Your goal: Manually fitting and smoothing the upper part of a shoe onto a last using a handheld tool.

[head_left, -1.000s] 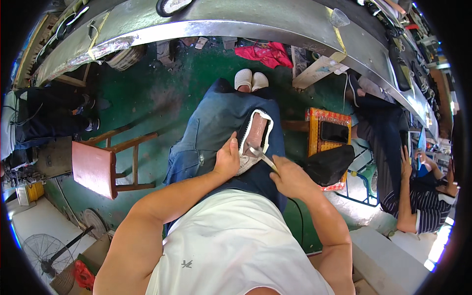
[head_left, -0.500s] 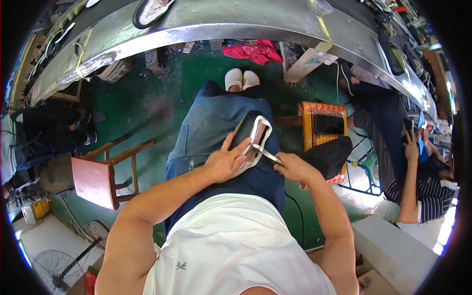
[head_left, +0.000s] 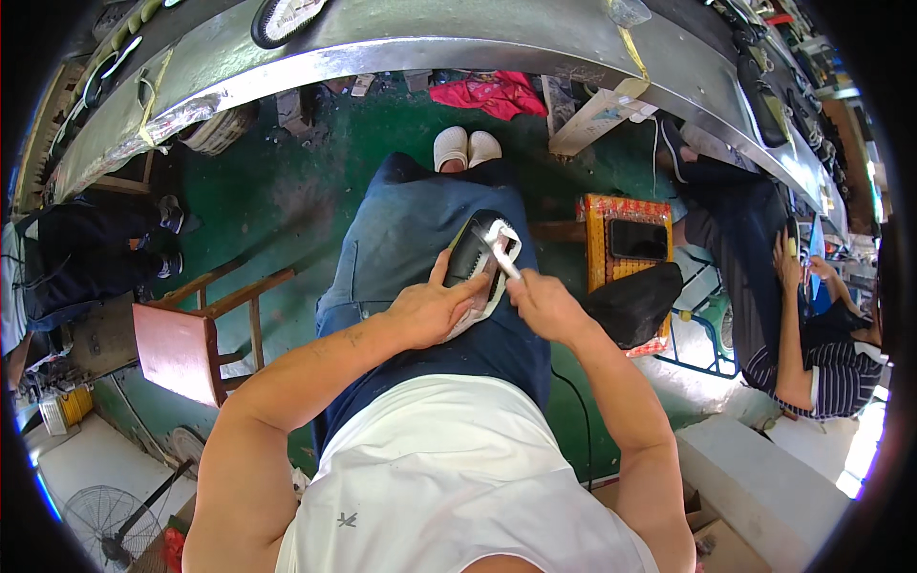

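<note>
We seemingly tap, hammer-like tool (head_left: 503,258) clenched in right hand (head_left: 546,304), shoe upper (head_left: 467,256) gripped by half-curled left hand (head_left: 428,313), next needing aim.

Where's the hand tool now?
Head view, just right of centre: the hand tool is in the right hand, its tip over the black shoe on the lap.

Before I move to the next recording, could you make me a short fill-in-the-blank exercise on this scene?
1. The tool is in the person's ____ grip.
2. The left grip holds a black shoe whose opening is edged in ____.
3. The floor is coloured ____.
4. The reddish-seated stool stands to the person's ____.

Missing words: right; white; green; left.
</note>
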{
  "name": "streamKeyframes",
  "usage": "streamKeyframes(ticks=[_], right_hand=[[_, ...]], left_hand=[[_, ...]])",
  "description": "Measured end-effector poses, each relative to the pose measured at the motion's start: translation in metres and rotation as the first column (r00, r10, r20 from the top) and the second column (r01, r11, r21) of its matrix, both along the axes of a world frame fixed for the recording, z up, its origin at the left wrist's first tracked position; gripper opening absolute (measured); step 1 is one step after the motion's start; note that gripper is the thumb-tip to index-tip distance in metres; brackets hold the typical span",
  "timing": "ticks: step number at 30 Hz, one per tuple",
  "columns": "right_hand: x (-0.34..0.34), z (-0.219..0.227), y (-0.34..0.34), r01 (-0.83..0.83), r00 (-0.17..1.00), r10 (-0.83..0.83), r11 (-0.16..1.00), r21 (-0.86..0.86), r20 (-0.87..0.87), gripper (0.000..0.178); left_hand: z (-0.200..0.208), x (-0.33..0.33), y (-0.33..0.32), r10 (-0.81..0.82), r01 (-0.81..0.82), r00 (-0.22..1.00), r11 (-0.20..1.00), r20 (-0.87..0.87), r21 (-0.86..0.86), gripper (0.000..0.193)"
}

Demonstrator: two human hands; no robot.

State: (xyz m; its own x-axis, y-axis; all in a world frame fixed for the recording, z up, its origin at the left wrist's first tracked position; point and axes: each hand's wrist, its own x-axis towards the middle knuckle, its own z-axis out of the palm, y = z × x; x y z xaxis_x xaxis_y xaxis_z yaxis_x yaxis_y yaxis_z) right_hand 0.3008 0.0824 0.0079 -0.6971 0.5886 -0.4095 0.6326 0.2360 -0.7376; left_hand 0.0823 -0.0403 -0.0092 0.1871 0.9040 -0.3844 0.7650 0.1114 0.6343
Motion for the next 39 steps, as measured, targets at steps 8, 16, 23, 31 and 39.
streamKeyframes(ticks=[8,16,23,31,39], right_hand=[[0.003,0.024,-0.024,0.041,0.997,-0.053,0.977,-0.209,-0.056,0.042],[0.009,0.011,-0.051,-0.203,0.974,0.193,0.975,0.088,0.116,0.04],[0.039,0.009,-0.048,0.201,0.971,-0.226,0.95,-0.24,-0.082,0.039],[0.014,0.015,-0.042,0.33,0.897,-0.352,0.936,-0.126,-0.266,0.042],[-0.027,0.004,-0.019,0.187,0.977,-0.199,0.973,-0.139,-0.074,0.049]], left_hand=[[-0.023,0.009,-0.024,0.491,-0.482,0.82,0.869,0.292,-0.107,0.083],[-0.026,0.001,-0.026,0.438,-0.432,0.846,0.897,0.303,-0.093,0.095],[0.04,-0.024,0.001,0.248,-0.203,0.96,0.935,0.127,-0.291,0.105],[0.029,-0.058,0.001,0.28,-0.197,0.872,0.952,0.401,-0.235,0.098],[0.017,-0.072,-0.009,0.322,-0.184,0.839,0.927,0.44,-0.327,0.101]])
